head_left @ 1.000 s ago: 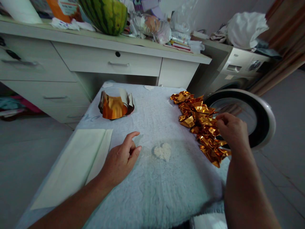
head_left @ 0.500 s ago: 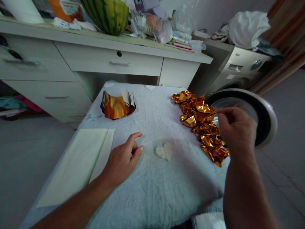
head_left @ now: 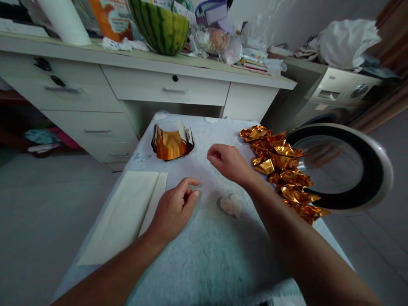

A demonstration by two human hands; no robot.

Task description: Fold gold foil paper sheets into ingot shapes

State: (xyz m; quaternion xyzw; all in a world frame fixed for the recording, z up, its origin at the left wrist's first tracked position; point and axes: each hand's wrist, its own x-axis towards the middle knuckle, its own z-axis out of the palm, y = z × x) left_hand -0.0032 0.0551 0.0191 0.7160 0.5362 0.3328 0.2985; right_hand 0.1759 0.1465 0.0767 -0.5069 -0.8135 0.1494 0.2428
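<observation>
My left hand (head_left: 174,209) rests on the white towel (head_left: 207,255) that covers the table, fingers loosely bent and apart, holding nothing. My right hand (head_left: 228,162) hovers over the middle of the towel with its fingers curled in, and nothing shows in them. It lies between a curled stack of gold foil sheets (head_left: 172,143) to its left and a long pile of folded gold foil pieces (head_left: 283,168) to its right. A pale heart shape (head_left: 231,205) marks the towel just below my right wrist.
A cream folded sheet (head_left: 123,214) lies on the table's left side. Behind stands a white desk with drawers (head_left: 165,87) carrying a watermelon (head_left: 161,25) and clutter. At the right, a washing machine's round door (head_left: 342,168) hangs open close to the table edge.
My right hand has left the pile of folded gold pieces and swung left to the towel's middle, near the foil stack. My left hand has stayed put. The view shifted slightly.
</observation>
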